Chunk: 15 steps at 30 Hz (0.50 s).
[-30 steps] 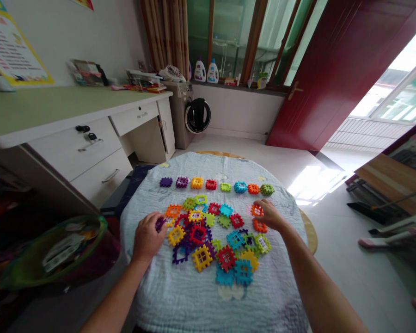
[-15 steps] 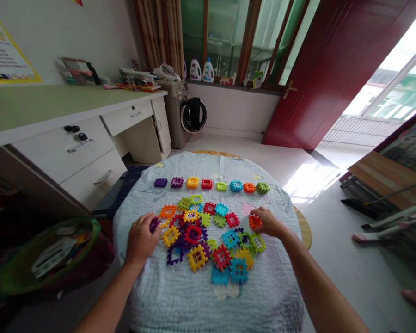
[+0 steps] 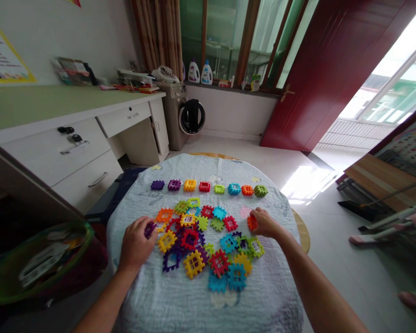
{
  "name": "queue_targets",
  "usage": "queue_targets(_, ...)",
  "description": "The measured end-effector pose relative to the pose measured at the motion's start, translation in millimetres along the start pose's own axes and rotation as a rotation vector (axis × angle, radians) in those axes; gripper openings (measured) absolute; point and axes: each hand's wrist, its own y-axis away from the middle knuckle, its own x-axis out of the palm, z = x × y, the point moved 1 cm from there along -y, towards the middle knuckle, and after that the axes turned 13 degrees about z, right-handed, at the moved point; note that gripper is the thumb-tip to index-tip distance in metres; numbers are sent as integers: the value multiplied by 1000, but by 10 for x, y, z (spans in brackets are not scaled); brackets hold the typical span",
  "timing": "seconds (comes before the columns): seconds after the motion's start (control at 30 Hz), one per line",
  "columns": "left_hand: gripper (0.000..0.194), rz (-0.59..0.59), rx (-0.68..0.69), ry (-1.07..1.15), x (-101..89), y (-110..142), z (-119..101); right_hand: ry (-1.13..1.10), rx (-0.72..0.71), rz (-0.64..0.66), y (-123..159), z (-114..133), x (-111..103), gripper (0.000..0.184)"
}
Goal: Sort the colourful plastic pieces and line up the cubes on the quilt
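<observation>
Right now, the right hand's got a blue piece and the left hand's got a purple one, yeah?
Not quite: the right hand has an orange piece, not a blue one, as the head view shows. The left hand does have a purple piece.

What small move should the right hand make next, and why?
Probably lift the orange piece at the right hand's fingers toward the orange block in the far row: their colours match, and that block sits just beyond the hand.
</observation>
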Motion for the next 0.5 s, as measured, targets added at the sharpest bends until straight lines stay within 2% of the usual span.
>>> queue_targets(0.17,27,-15,24,-19,11,-8,12,18,85,-181,-240,-112,-274,44)
queue_targets(0.27,28,-2,11,-17,26,-4,24,35,141,-239,-465,-171,-485,48)
queue_targets(0.37,28,11,-1,-7,35,2,28,70,182,-228,-699,-215,-681,50)
queue_targets(0.5,28,23,-9,7,36,11,29,105,212,-149,-955,-285,-847,52)
